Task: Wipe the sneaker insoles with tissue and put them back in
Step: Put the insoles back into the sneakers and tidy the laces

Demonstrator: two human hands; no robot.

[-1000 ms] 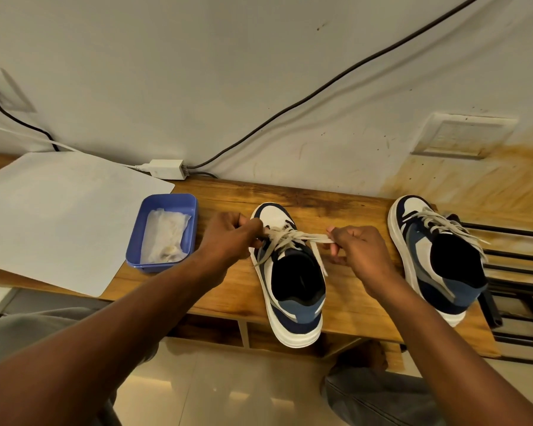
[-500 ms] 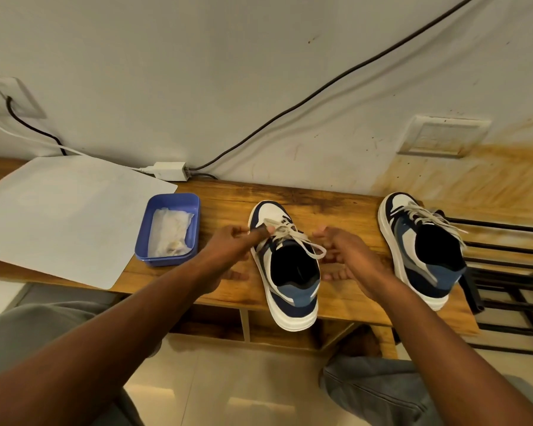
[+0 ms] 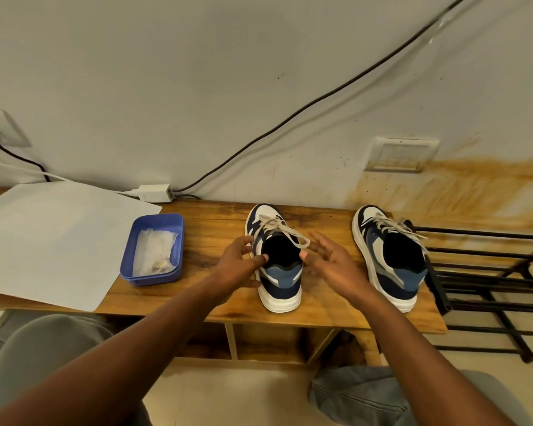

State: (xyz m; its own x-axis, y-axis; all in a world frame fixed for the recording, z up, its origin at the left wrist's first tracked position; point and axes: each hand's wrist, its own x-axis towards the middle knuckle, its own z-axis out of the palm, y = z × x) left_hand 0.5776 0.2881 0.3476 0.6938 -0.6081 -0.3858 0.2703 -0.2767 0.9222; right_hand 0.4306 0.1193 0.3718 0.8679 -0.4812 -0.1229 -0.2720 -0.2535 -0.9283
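Two blue-and-white sneakers stand on a wooden bench, toes toward the wall. The left sneaker sits between my hands, its laces lying loose over the tongue. My left hand is at its left side with the thumb on the collar, fingers apart. My right hand hovers just right of it, fingers spread, a fingertip at the collar edge. The right sneaker stands apart near the bench's right end. The insides of both shoes are dark, so no insoles show. A blue tray holds crumpled tissue.
A large white sheet covers the bench's left part. A white adapter with cables lies by the wall. A black metal rack stands to the right of the bench. My knees are below the bench edge.
Both hands have let go of the left sneaker's laces and moved back toward the heel, opening out. The laces now lie slack on the shoe.
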